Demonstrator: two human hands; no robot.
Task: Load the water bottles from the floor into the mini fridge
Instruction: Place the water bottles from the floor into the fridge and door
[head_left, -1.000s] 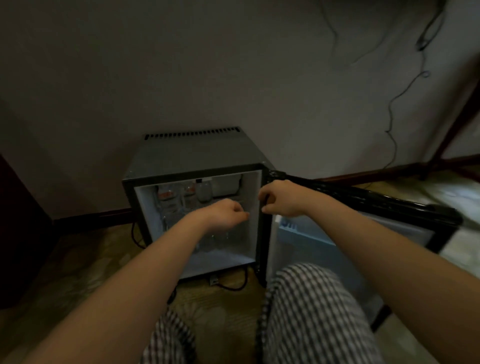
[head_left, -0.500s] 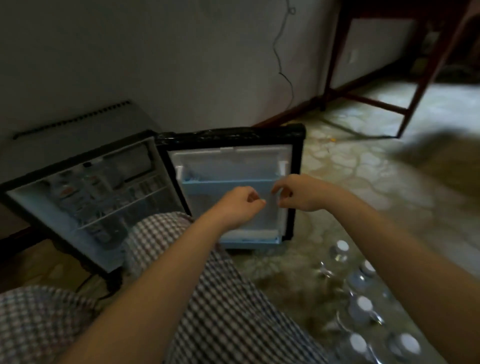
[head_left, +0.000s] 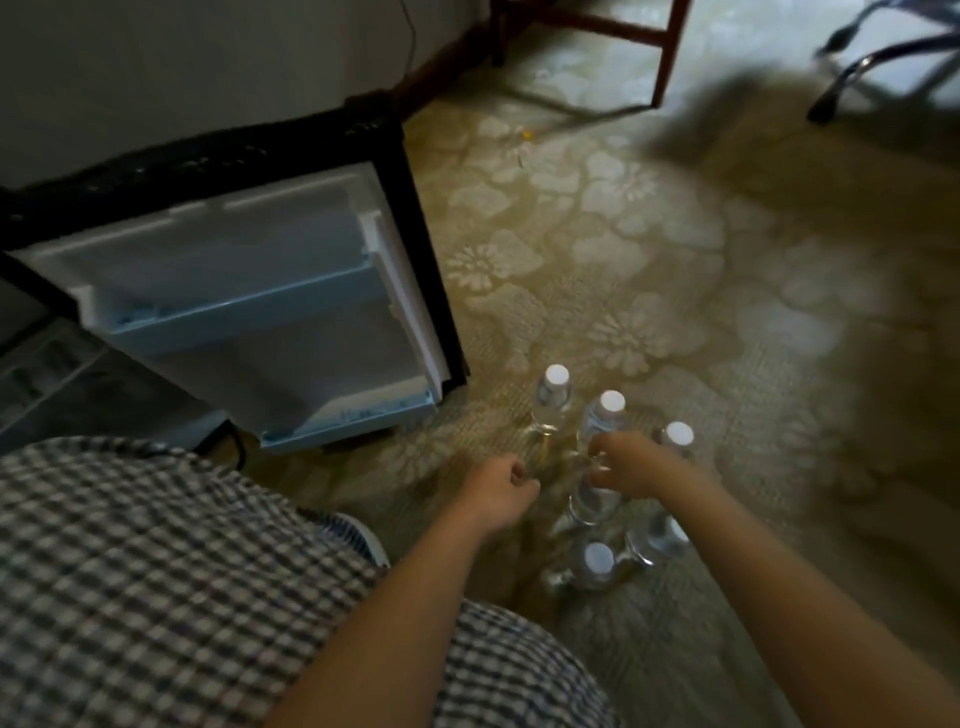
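The right hand reaches out palm down over a cluster of water bottles, forearm stretched from the near right and fingers bent toward one bottle's shoulder. Motion blur hides whether they have closed on it. Just to its left, the left hand hovers above the floor with its fingers curled toward the palm and nothing in them. The bottles are clear plastic with round white caps and stand upright and close together. Three caps show beyond the hands and at least one nearer, between the forearms. They stand on a glossy, yellowish floor with a pale flower pattern, just right of the open door of the mini fridge. The door is black-edged with a white liner and pale blue shelf rails. The cabinet interior at far left is dim and blurred. Checked cloth covers the knees at the near left.
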